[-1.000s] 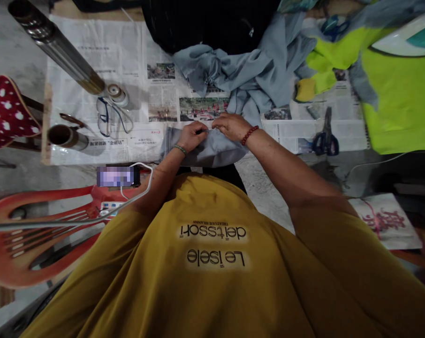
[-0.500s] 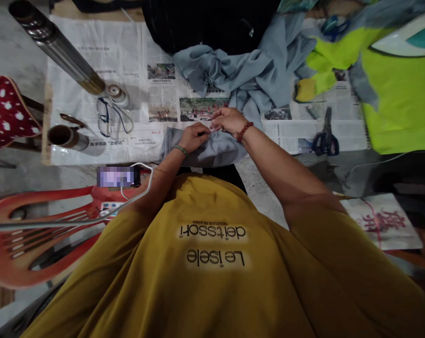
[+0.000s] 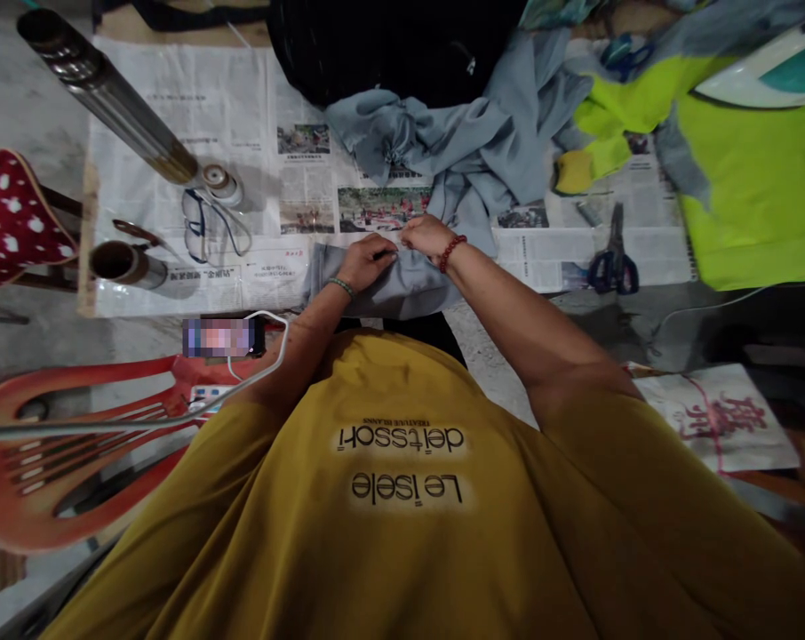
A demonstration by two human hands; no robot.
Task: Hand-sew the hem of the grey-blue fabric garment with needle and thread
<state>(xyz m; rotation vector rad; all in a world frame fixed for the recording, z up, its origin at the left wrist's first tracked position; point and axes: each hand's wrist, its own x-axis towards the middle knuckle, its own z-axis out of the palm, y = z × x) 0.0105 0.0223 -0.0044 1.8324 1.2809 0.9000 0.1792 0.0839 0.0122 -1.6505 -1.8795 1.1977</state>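
Observation:
Grey cloth (image 3: 416, 289) lies bunched at the table's near edge, under both hands. My left hand (image 3: 368, 263) is closed on it, thumb and forefinger pinched together near its upper edge. Close by on the right, my right hand (image 3: 429, 238) is also closed in a pinch, its fingertips just above the cloth and almost meeting the left ones. Whatever sits between the right fingertips is too small to make out. More of the grey fabric (image 3: 469, 142) stretches back in loose folds toward a black bag (image 3: 395, 53).
Newspaper (image 3: 243, 204) covers the table. To the left stand a steel flask (image 3: 129, 107), a cup (image 3: 126, 262) and eyeglasses (image 3: 206, 227). Rightward are dark-handled scissors (image 3: 614, 267), a yellow sponge (image 3: 572, 173), an iron (image 3: 772, 71) and neon-yellow cloth (image 3: 755, 196). A cable (image 3: 269, 364) crosses my left arm.
My right hand has come down slightly, closer to the cloth and the left fingertips. My left hand stays nearly where it was, still pinching the cloth.

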